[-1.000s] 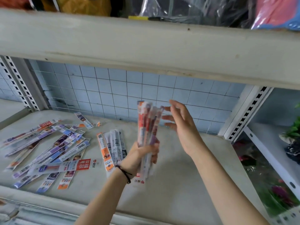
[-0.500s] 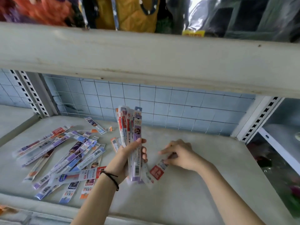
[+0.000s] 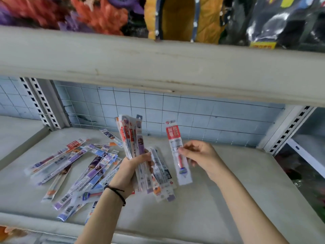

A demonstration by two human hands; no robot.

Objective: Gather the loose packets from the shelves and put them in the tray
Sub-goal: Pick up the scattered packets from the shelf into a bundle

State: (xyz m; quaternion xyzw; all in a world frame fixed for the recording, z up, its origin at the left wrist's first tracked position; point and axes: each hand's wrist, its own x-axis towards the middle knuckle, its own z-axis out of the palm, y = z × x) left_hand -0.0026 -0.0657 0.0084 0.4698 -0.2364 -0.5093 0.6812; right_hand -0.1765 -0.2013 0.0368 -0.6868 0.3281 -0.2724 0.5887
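My left hand (image 3: 131,170) grips a bundle of long narrow packets (image 3: 133,138), held upright above the grey shelf (image 3: 219,199). A few more packets (image 3: 162,175) lie on the shelf just behind that bundle. My right hand (image 3: 198,155) pinches a single packet with a red label (image 3: 175,145), lifted clear of the shelf to the right of the bundle. Several loose packets (image 3: 77,166) in purple, blue and orange lie scattered on the left half of the shelf. No tray is in view.
The upper shelf's thick front edge (image 3: 158,67) hangs low overhead, with bagged goods (image 3: 184,18) on it. A blue tiled wall (image 3: 202,117) closes the back. Perforated uprights stand at left (image 3: 40,103) and right (image 3: 290,127). Plants fill the lower right bay (image 3: 309,176).
My right hand dropped to the shelf, took the red-labelled packet and raised it beside the bundle. The bundle in my left hand stayed upright. The view shifted left and up.
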